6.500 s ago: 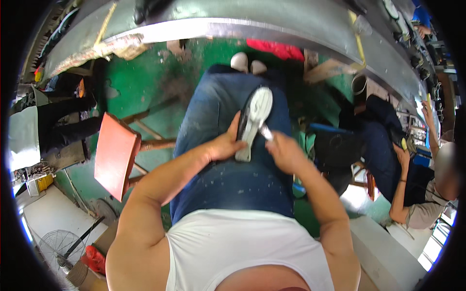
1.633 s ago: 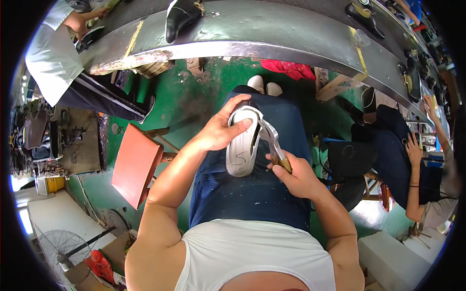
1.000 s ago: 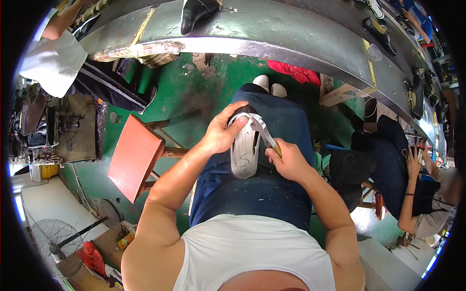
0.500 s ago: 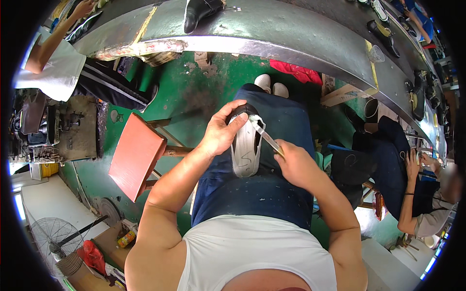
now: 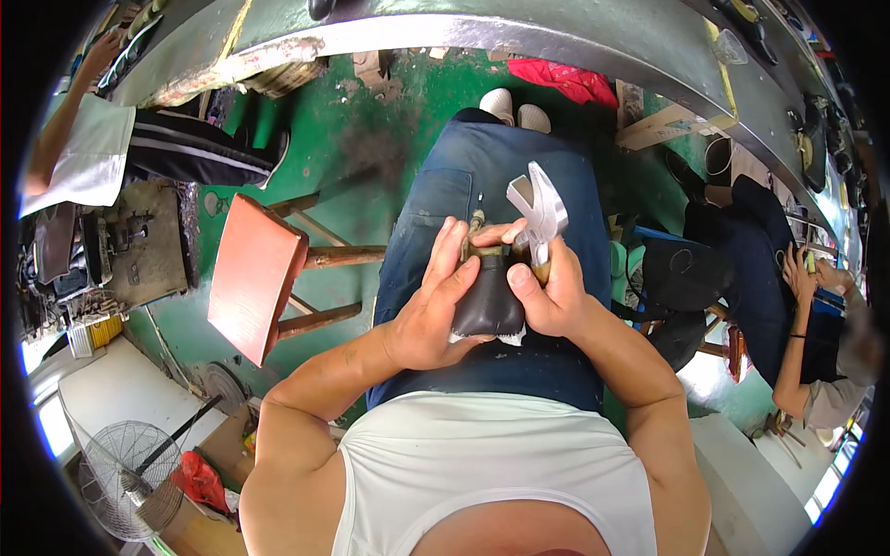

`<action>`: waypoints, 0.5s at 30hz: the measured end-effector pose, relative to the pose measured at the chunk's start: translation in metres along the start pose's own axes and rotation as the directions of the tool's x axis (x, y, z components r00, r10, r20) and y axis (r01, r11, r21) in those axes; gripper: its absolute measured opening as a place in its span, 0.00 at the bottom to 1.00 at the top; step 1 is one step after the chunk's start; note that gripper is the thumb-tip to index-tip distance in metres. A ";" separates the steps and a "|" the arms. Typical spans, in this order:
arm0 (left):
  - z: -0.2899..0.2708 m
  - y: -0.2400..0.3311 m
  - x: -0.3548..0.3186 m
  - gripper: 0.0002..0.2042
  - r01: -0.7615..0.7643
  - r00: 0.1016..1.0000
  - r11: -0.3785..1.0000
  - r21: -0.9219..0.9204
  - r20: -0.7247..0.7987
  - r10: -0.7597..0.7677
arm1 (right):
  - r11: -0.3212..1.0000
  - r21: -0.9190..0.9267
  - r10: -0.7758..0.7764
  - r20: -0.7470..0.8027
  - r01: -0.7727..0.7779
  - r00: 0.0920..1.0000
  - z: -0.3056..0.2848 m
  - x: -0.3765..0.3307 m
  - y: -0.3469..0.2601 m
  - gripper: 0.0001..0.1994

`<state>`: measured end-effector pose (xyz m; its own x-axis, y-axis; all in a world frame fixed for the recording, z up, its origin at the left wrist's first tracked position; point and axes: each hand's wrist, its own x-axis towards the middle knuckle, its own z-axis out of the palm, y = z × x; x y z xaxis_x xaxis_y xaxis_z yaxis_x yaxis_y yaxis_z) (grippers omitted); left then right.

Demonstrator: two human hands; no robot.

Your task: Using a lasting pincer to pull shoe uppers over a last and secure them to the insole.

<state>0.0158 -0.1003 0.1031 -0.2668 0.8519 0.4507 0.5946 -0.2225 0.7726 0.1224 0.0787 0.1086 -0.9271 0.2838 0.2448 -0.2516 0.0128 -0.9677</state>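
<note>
A black leather shoe upper [image 5: 489, 298] on a last sits over my lap, toe toward me, with white lining edges showing at the toe end. My left hand [image 5: 429, 310] is closed round its left side, thumb on top. My right hand [image 5: 559, 295] grips silver lasting pliers [image 5: 540, 206], their metal head sticking up past the fingers. That hand's thumb also rests against the right side of the shoe. The pliers' handles and the underside of the shoe are mostly hidden.
A reddish-brown stool [image 5: 257, 276] stands to my left. Ahead runs a long metal workbench [image 5: 389, 35]. A fan [image 5: 130, 477] is at the lower left. One person [image 5: 83, 148] stands far left; another person's hands [image 5: 799, 273] work at the right.
The shoe has turned over from its pale sole side to its black upper, toe toward me. The pliers have come off its edge and now point upward. My left hand has shifted lower.
</note>
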 end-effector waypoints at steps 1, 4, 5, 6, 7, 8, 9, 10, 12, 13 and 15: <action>0.000 -0.001 0.001 0.56 0.008 0.999 1.000 -0.007 0.035 -0.008 | 1.000 -0.006 -0.019 -0.011 0.019 1.000 0.002 0.001 0.003 0.14; 0.006 0.003 -0.001 0.58 0.030 1.000 0.999 -0.020 0.007 -0.030 | 0.999 -0.043 0.001 -0.014 -0.002 1.000 0.004 0.003 0.005 0.13; 0.006 0.004 -0.002 0.57 0.035 0.999 0.999 -0.014 0.007 -0.035 | 0.998 -0.060 0.025 -0.017 -0.026 1.000 0.005 0.004 0.003 0.13; 0.007 0.006 -0.004 0.57 0.038 0.999 0.999 -0.013 0.004 -0.037 | 0.998 -0.059 0.027 -0.013 -0.028 1.000 0.006 0.005 0.000 0.13; 0.009 0.008 -0.005 0.56 0.063 0.998 0.998 -0.014 -0.009 -0.063 | 0.996 -0.066 0.051 -0.011 -0.052 0.999 0.006 0.008 -0.002 0.12; 0.010 0.010 -0.006 0.54 0.089 0.996 0.996 -0.016 -0.021 -0.090 | 0.994 -0.073 0.077 -0.011 -0.077 0.997 0.006 0.010 -0.002 0.12; 0.012 0.011 -0.007 0.54 0.090 0.996 0.996 -0.016 -0.022 -0.090 | 0.994 -0.073 0.077 -0.010 -0.078 0.997 0.006 0.009 -0.001 0.12; 0.015 0.012 -0.007 0.53 0.099 0.994 0.995 -0.027 -0.032 -0.100 | 0.994 -0.067 0.084 -0.018 -0.085 0.996 0.005 0.009 0.001 0.12; 0.017 0.009 -0.004 0.52 0.110 0.993 0.993 -0.045 -0.039 -0.112 | 0.993 -0.063 0.098 -0.031 -0.100 0.995 0.001 0.010 0.004 0.12; 0.015 0.004 -0.001 0.51 0.119 0.992 0.992 -0.039 -0.034 -0.120 | 0.987 -0.106 0.122 -0.032 -0.124 0.992 -0.001 0.016 0.004 0.12; 0.011 -0.010 0.010 0.47 0.135 0.991 0.990 -0.029 -0.017 -0.136 | 0.960 -0.218 0.169 -0.051 -0.176 0.984 -0.010 0.027 0.009 0.12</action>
<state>0.0154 -0.0843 0.0952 -0.3581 0.8658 0.3495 0.5310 -0.1190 0.8389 0.0975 0.0960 0.1063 -0.9409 0.3304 0.0746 -0.0178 0.1716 -0.9850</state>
